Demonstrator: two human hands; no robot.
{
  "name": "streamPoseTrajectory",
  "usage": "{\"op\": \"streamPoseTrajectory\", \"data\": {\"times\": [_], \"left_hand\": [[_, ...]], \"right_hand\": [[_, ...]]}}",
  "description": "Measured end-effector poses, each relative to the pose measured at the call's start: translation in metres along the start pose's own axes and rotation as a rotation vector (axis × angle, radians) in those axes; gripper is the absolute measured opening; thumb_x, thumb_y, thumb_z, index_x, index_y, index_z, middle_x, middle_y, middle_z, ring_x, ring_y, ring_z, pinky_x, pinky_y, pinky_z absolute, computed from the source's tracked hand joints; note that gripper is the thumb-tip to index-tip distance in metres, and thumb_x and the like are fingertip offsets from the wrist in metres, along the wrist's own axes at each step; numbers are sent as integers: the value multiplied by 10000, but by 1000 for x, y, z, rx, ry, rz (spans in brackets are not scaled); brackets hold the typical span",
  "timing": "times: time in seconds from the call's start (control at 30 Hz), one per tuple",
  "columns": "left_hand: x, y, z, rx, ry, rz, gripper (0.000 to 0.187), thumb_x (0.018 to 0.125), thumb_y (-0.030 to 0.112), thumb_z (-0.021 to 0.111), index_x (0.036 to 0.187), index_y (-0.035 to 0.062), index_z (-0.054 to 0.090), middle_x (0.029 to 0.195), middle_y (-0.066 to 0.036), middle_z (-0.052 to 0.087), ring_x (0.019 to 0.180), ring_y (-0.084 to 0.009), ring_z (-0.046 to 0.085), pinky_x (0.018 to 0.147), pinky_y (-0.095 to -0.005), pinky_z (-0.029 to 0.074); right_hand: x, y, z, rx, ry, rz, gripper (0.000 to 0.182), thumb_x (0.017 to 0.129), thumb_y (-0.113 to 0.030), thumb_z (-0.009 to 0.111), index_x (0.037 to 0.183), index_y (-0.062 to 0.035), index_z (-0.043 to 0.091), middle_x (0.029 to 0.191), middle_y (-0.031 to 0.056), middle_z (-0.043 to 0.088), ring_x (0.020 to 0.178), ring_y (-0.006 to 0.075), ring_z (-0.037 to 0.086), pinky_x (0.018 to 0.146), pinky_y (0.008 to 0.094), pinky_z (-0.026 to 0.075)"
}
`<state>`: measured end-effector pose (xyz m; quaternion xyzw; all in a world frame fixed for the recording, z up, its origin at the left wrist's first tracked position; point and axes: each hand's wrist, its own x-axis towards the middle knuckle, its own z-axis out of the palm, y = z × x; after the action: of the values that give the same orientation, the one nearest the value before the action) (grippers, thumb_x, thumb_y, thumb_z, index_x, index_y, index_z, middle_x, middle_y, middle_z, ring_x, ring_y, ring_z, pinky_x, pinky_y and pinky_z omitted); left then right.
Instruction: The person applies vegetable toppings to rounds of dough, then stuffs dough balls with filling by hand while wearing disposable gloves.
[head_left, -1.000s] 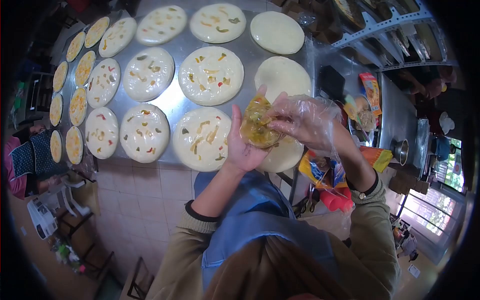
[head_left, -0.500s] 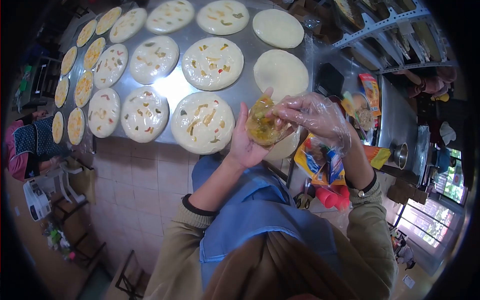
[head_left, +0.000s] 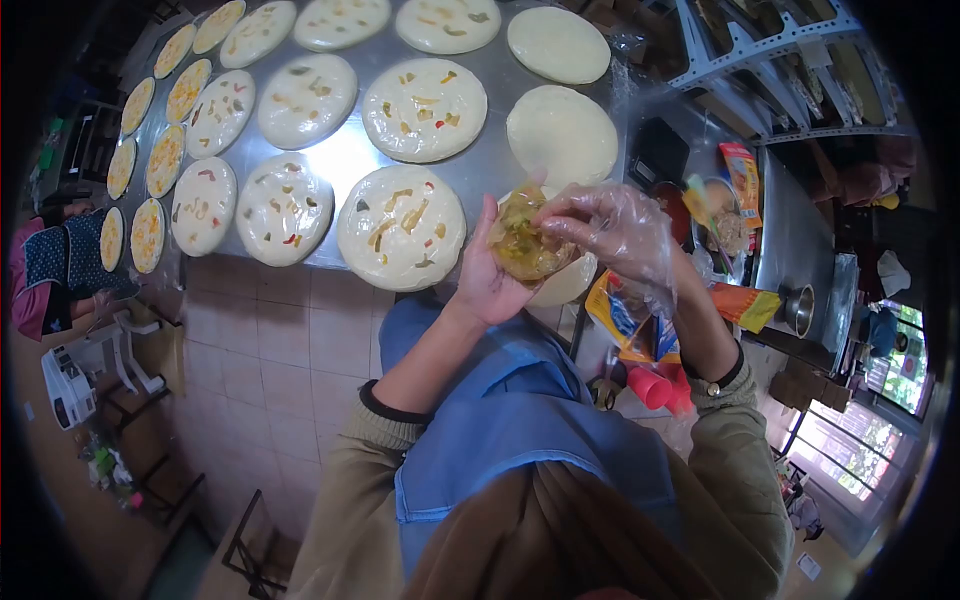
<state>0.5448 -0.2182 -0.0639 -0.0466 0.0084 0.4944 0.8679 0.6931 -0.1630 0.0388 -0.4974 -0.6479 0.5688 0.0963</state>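
Observation:
My bare left hand (head_left: 487, 287) is wrapped around a small clear plastic bag (head_left: 520, 255) with yellow-green chopped pieces in it. My right hand (head_left: 615, 230), in a loose clear plastic glove, has its fingertips pinched together at the bag's opening; what they grip is hidden. Just beyond my hands lies a plain pale dough round (head_left: 562, 135), with another plain dough round (head_left: 558, 45) behind it. To the left, a glossy dough round (head_left: 402, 228) carries scattered strips of yellow, green and red topping. A plain round under my hands is partly covered.
More topped rounds (head_left: 285, 208) fill the metal table (head_left: 335, 165) leftward. On the right are a bowl (head_left: 730, 225), food packets (head_left: 740, 180), pink cups (head_left: 650, 388) and a metal rack (head_left: 760, 55). Another person (head_left: 60, 270) is at the far left, near a white scale (head_left: 75, 385).
My right fingers have shifted slightly left and down into the bag. The bag's mouth looks wider. The table appears slightly higher in view as my head has tilted.

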Motion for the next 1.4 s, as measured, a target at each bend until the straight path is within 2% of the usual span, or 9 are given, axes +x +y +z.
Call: {"op": "streamPoseTrajectory", "data": {"times": [0.23,0.37,0.57,0.6,0.7,0.8,0.97,1.13,1.4], "left_hand": [[-2,-6,-4,-31,63,-16,608,988,545,232,1482,190,238,1370,-111,437,1214,-258,476,1098,-505,322],[-4,-3,-15,-9,83,-22,571,1002,505,223,1492,210,213,1456,-120,363,1330,-308,379,1114,-530,282],[-23,11,-26,8,70,25,567,996,508,247,1489,228,215,1526,-104,247,1374,-323,302,1117,-527,266],[-28,14,-30,10,101,43,602,984,544,243,1492,222,210,1531,-121,226,1370,-338,296,1112,-518,276],[-43,24,-35,5,130,84,591,989,527,243,1494,222,207,1533,-121,223,1363,-335,303,1113,-519,273],[-57,30,-40,8,136,119,586,991,517,249,1495,220,209,1529,-111,232,1359,-329,307,1113,-514,276],[-66,32,-43,14,129,150,585,992,510,254,1495,215,209,1524,-107,243,1358,-329,308,1111,-515,280],[-62,28,-35,0,118,123,585,994,511,248,1496,213,201,1525,-116,232,1368,-339,291,1113,-522,273],[-44,13,-23,17,48,61,600,993,525,231,1499,205,187,1529,-131,210,1377,-349,272,1121,-528,255]], "right_hand": [[-2,9,-11,180,-69,53,276,929,-247,592,1018,-7,694,827,45,685,700,68,576,629,220,454],[-2,23,-17,210,-97,-24,323,943,-291,546,1018,-13,693,812,19,654,654,59,487,596,219,402],[3,56,-34,152,21,-27,354,949,-297,510,1047,1,674,851,15,641,715,68,474,664,225,402],[12,80,-39,132,12,-62,331,936,-257,534,1122,-14,663,946,62,693,710,85,497,655,230,435],[29,134,-38,76,83,69,292,939,-191,518,1113,-6,662,955,71,690,768,91,549,701,249,466],[34,171,-25,68,182,18,278,941,-153,504,1089,27,655,966,73,686,844,113,606,733,256,483],[39,202,-10,-410,340,125,233,883,-189,587,1021,-21,672,956,119,690,860,236,661,770,331,505],[17,167,1,-675,417,136,199,847,-199,641,998,-76,679,947,124,682,873,270,657,770,358,503],[-37,27,20,-349,382,-256,177,882,-170,617,1007,-57,672,994,112,649,905,235,642,785,338,504]]}}
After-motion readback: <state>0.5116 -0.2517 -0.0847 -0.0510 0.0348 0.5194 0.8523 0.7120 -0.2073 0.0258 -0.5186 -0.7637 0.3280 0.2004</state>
